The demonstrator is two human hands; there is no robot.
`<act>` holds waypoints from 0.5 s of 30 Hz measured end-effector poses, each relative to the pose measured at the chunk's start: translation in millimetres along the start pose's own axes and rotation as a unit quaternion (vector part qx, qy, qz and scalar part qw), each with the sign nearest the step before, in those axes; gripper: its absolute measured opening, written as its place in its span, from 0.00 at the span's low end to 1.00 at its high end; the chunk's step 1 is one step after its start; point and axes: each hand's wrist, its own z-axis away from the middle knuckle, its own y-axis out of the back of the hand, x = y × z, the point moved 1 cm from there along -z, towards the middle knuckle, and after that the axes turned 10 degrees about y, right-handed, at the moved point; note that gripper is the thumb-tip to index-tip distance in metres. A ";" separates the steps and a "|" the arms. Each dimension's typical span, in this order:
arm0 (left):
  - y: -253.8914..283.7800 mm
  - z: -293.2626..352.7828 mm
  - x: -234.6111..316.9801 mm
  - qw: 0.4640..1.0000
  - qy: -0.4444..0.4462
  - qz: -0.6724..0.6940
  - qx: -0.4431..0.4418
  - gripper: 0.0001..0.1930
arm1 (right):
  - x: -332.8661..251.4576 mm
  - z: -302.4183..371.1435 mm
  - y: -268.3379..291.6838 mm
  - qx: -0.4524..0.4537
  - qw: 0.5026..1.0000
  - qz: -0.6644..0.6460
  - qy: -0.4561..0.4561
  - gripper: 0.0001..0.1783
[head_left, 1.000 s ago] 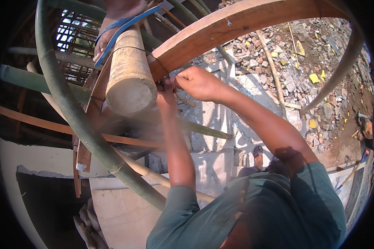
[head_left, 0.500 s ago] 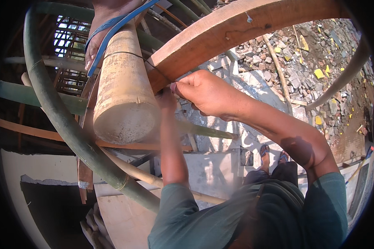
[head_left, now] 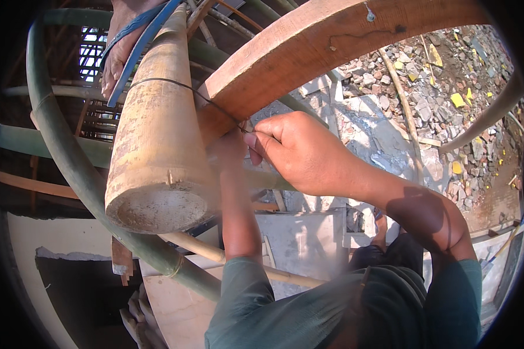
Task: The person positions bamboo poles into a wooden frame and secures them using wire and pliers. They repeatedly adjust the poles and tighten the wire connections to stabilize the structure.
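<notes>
A dark cord or thin wire [head_left: 216, 107] wraps over a thick pale bamboo pole [head_left: 157, 134] and runs down across the side of a reddish wooden beam [head_left: 332, 41]. At its lower end my right hand [head_left: 294, 148] is closed, thumb and forefinger pinching the strand just below the beam. My left hand [head_left: 229, 145] is close beside it, between the pole and my right fingers. It is blurred and its fingers are mostly hidden, so its grip does not show. The pole's cut end faces me.
Someone's foot in a blue sandal [head_left: 125, 49] rests against the pole's far part. A curved green bamboo [head_left: 81, 157] crosses at the left. Broken brick rubble [head_left: 413, 87] covers the ground at right, far below. A thin bamboo pole [head_left: 198, 247] passes beneath my left arm.
The view has shifted, so the pole appears larger and further left. My right hand has turned slightly and still pinches the strand. The other person's foot remains by the pole.
</notes>
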 end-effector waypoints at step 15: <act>-79.5 115.8 61.9 0.991 0.126 0.047 0.003 0.20 | 69.2 -50.3 19.9 -0.035 0.989 -0.081 0.115 0.16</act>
